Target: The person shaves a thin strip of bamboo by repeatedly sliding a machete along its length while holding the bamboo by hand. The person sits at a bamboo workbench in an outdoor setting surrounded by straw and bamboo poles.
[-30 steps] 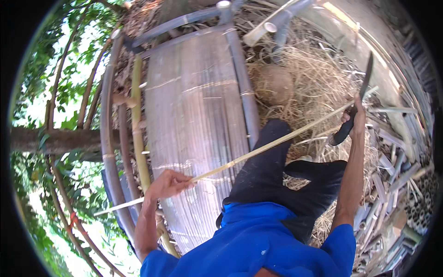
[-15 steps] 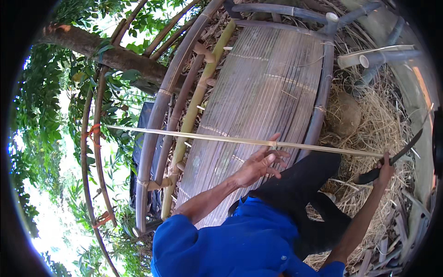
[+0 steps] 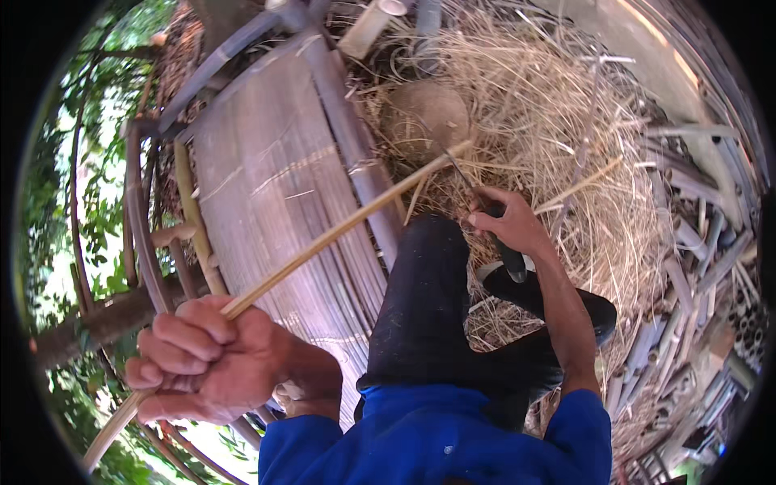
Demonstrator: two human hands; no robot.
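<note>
Head: straw [image 3: 558, 121] beside bench [image 3: 267, 162], strip [image 3: 343, 227] above

Pale shavings [image 3: 558, 113] and a rounded brown lump [image 3: 416, 109] cover ground [image 3: 489, 333] beside the slatted bench [image 3: 267, 145].

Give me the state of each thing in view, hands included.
Left hand: closed around the strip.
Right hand: closed on the knife.
Strip: slanting, far end unheld.
Knife: blade bare, near the strip's far end; contact unclear.
Bench: slats side by side.
Straw: loose, spread over the ground.
</note>
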